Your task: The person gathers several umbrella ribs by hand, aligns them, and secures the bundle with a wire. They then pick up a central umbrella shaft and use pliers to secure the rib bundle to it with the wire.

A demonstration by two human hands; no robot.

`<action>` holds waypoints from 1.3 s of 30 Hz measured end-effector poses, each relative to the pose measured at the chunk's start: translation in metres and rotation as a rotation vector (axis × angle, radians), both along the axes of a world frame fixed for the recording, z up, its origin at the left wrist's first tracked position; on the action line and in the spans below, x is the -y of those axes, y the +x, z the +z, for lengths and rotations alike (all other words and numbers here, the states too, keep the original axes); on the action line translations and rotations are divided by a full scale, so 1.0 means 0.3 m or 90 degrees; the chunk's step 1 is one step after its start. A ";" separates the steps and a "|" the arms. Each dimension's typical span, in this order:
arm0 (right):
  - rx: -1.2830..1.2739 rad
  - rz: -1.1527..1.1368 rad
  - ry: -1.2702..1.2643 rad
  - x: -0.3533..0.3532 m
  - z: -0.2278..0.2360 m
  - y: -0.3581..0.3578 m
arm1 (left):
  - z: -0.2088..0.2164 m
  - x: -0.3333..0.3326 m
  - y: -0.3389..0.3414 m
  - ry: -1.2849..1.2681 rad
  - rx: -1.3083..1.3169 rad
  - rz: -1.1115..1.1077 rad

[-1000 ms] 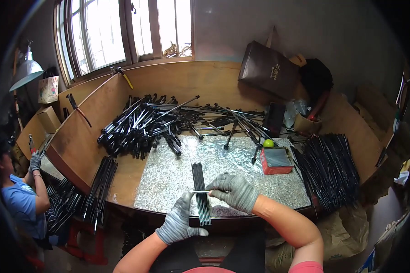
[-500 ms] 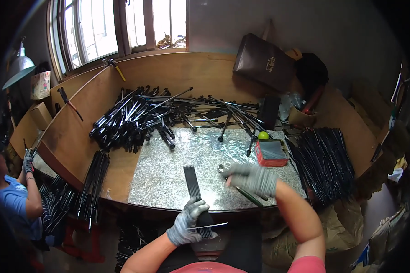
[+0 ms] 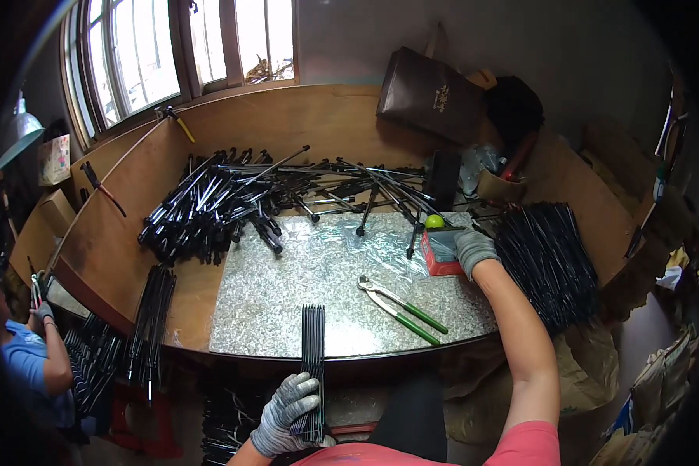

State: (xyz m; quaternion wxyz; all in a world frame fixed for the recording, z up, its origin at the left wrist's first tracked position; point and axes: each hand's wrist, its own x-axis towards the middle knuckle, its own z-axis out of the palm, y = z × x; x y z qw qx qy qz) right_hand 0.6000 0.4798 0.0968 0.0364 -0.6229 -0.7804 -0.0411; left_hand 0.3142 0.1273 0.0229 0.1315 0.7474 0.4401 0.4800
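Observation:
My left hand [image 3: 289, 412], in a grey knit glove, is closed around a flat row of thin black rods [image 3: 313, 342]. The rods stand side by side, their far ends over the front edge of the stone slab [image 3: 264, 311]. At the slab's right side my right hand [image 3: 475, 250], gloved alike, reaches over the right edge of a red box [image 3: 440, 266]. Its fingertips are hard to make out there. Between the hands lie pincers with green handles [image 3: 412, 317], jaws pointing away and touched by neither hand.
Black-and-silver rods [image 3: 217, 202] lie heaped at the back left. Dark rods [image 3: 547, 260] are piled at the right, and another bundle [image 3: 151, 322] hangs over the left edge. A yellow-green ball [image 3: 434, 221] sits behind the red box. A co-worker [image 3: 35, 353] works at far left.
My right hand has left the pincers, which now lie on the slab, and has moved to the red box. My left hand has drawn the rods nearer to me. The view has shifted slightly.

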 end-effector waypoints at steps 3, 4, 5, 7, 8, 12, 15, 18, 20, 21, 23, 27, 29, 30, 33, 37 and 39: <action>-0.179 0.044 0.037 0.039 -0.023 -0.015 | -0.006 -0.001 -0.005 -0.009 -0.030 0.001; -0.238 0.059 0.048 0.056 -0.031 -0.023 | -0.009 -0.008 -0.008 -0.004 -0.045 -0.001; -0.299 0.076 0.055 0.081 -0.041 -0.033 | -0.010 -0.002 -0.008 -0.002 -0.060 0.000; -0.191 0.352 0.174 0.211 -0.057 -0.127 | -0.009 0.008 -0.015 -0.011 -0.070 0.009; -0.174 0.405 0.119 0.296 -0.052 -0.192 | -0.009 0.012 -0.019 -0.010 -0.081 0.007; -0.144 0.548 0.011 0.444 -0.111 -0.337 | 0.009 0.021 -0.020 -0.009 -0.099 -0.005; 0.015 0.501 -0.066 0.486 -0.119 -0.400 | 0.021 0.044 -0.022 -0.016 -0.095 0.007; 0.050 0.510 -0.051 0.485 -0.146 -0.414 | 0.024 0.062 -0.035 -0.019 -0.081 0.029; 0.069 0.514 -0.044 0.482 -0.158 -0.417 | 0.008 0.062 -0.049 -0.016 -0.060 0.008; 0.068 0.514 -0.041 0.479 -0.162 -0.417 | 0.004 0.062 -0.053 -0.013 -0.050 -0.003; 0.067 0.513 -0.032 0.476 -0.168 -0.415 | 0.007 0.060 -0.056 -0.015 -0.047 -0.007; 0.080 0.502 -0.036 0.477 -0.173 -0.420 | 0.009 0.060 -0.053 -0.013 -0.041 -0.017; 0.085 0.502 -0.041 0.479 -0.168 -0.425 | 0.010 0.060 -0.052 -0.011 -0.037 -0.018; 0.090 0.503 -0.046 0.480 -0.165 -0.428 | 0.013 0.061 -0.052 -0.011 -0.037 -0.019; 0.077 0.510 -0.039 0.474 -0.178 -0.418 | 0.026 0.063 -0.049 -0.020 -0.032 -0.022; 0.042 0.547 -0.019 0.470 -0.176 -0.409 | 0.035 0.060 -0.038 -0.029 0.022 -0.022; 0.048 0.581 -0.027 0.472 -0.161 -0.407 | 0.042 0.065 -0.038 -0.033 0.031 -0.024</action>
